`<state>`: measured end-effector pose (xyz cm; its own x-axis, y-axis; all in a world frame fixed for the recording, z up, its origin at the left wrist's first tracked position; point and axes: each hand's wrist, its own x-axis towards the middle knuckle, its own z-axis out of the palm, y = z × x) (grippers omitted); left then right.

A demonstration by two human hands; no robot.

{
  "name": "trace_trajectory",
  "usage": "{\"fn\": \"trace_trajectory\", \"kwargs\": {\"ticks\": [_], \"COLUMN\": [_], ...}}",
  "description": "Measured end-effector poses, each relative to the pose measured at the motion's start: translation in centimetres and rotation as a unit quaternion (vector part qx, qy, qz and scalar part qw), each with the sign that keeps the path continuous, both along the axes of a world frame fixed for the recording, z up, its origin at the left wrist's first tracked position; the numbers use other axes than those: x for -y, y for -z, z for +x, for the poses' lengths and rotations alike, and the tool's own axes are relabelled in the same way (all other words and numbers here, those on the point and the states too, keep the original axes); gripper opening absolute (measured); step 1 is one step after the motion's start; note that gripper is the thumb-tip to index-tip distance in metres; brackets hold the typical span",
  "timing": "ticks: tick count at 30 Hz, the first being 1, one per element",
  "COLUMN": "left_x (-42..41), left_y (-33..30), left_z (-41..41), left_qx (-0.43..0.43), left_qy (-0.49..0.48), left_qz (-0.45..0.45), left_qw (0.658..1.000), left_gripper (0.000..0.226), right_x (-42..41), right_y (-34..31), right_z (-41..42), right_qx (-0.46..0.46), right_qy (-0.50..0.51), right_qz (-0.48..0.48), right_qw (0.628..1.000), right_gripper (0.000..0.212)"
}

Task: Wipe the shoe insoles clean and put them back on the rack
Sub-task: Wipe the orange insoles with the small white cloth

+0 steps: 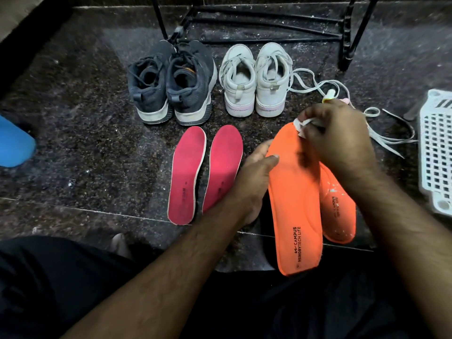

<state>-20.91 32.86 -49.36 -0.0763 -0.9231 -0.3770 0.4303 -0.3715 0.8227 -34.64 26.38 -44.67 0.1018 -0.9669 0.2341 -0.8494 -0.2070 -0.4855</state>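
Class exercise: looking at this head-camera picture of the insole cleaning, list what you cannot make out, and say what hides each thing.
- White wipe: mostly covered by the right hand, head view.
- Second orange insole: partly behind the held orange insole and the right forearm.
- Rack: cut off by the top edge.
- White basket: cut off by the right edge.
- Blue object: cut off by the left edge, unidentifiable.
- Small item beyond the right hand: mostly hidden.

White perforated basket (435, 152) at right edge; blue object (14, 143) at left edge; loose white laces (381, 135) on dark stone floor (73, 118).
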Motion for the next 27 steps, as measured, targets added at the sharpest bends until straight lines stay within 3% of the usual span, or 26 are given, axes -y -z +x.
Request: {"fn": "trace_trajectory", "kwargs": {"ticks": [6, 11, 16, 21, 25, 27], "left_x": [0.3, 0.6, 1.0, 1.1, 1.2, 1.3], "left_y": [0.0, 0.4, 0.4, 0.5, 0.8, 1.2], "left_z": [0.6, 0.8, 1.3, 1.4, 1.5, 1.6], "left_qx": [-0.026, 0.034, 0.001, 0.046, 0.057, 0.07], "left_qy": [-0.034, -0.051, -0.086, -0.087, -0.101, -0.107], "left_qz": [-0.008, -0.015, -0.004, -0.009, 0.001, 0.006], "left_qw": [0.999, 0.998, 0.996, 0.995, 0.993, 0.992], "left_gripper": [0.047, 0.041, 0.042, 0.035, 0.036, 0.036], "right_x": [-1.7, -0.4, -2.5, -0.6, -2.5, -2.3], "right_y": [0.0, 0.3, 0.4, 0.8, 0.3, 0.7], "right_z": [2.8, 1.2, 3.2, 1.4, 2.9, 3.1], "right_qx": [0.002, -0.011, -0.009, 0.008, 0.007, -0.014], "right_qy": [-0.216, -0.051, -0.218, -0.035, -0.197, -0.198], "right_qz": [0.046, 0.008, 0.081, 0.05, 0.096, 0.106], "right_qw": [0.975, 0.999, 0.973, 0.998, 0.976, 0.974], "right_gripper": [0.021, 0.02, 0.025, 0.023, 0.022, 0.022]}}
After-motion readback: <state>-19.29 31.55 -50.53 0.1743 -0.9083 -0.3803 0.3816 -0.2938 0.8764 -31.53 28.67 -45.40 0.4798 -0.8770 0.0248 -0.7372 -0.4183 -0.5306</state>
